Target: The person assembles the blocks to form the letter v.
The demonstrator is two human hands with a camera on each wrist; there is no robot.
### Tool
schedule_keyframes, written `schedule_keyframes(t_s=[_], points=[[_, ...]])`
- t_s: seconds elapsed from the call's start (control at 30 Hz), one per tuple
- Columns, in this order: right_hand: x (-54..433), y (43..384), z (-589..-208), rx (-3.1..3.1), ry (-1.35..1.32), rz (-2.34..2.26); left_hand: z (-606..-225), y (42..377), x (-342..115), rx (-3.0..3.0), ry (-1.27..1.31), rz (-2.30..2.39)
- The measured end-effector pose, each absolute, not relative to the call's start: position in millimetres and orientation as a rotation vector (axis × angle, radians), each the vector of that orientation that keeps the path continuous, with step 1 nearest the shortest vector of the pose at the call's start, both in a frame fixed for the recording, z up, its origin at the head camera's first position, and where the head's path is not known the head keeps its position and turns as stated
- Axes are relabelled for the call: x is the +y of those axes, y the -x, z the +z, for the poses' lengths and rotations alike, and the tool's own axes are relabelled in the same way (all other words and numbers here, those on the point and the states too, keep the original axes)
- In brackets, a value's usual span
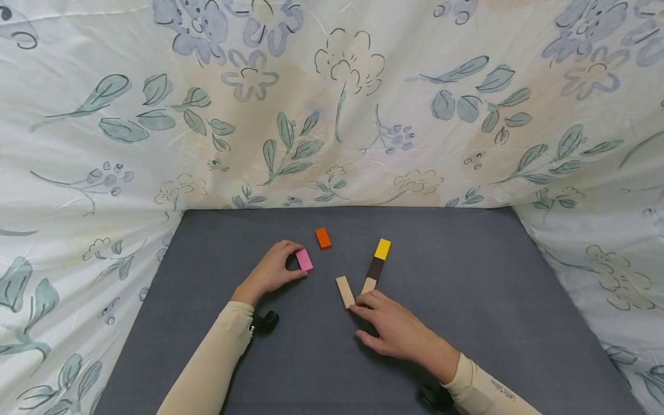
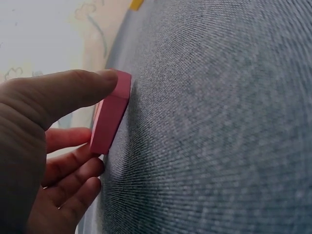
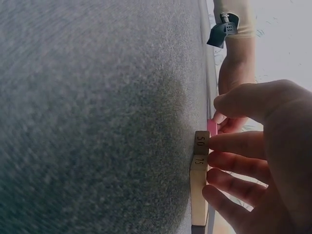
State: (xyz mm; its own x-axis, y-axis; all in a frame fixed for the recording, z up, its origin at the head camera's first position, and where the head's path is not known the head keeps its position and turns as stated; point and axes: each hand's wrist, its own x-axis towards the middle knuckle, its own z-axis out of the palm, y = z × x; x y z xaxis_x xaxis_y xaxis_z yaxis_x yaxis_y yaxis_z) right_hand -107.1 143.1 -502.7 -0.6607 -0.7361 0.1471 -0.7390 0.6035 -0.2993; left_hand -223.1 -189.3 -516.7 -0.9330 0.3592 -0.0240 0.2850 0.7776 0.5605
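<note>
Left of centre on the grey cloth, the pink block sits in your left hand, pinched by its ends between thumb and fingers. You hold it only by those ends, so an uneven squeeze could make it pivot or slip out; whether it bears on the cloth, you cannot tell from these views. The orange block lies just beyond it, apart, and a careless sweep forward could knock it askew.

Your right hand grips nothing: its fingers reach out, loosely spread, with tips at the near ends of two pale blocks, and the thumb stands apart. One, the left pale block, slants toward the other, the row's pale block, which lines up with the dark brown block and yellow block. Press too hard there and you may skew that line, since a push at one end would likely travel through all three.
</note>
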Motion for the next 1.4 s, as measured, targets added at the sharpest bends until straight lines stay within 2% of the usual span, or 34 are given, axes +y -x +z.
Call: schedule_keyframes(t_s=[1.4], points=[[143.2, 105.7, -509.2, -2.778, -1.306, 0.502, -515.7, 222.4, -180.5, 2.831, -0.543, 0.855]])
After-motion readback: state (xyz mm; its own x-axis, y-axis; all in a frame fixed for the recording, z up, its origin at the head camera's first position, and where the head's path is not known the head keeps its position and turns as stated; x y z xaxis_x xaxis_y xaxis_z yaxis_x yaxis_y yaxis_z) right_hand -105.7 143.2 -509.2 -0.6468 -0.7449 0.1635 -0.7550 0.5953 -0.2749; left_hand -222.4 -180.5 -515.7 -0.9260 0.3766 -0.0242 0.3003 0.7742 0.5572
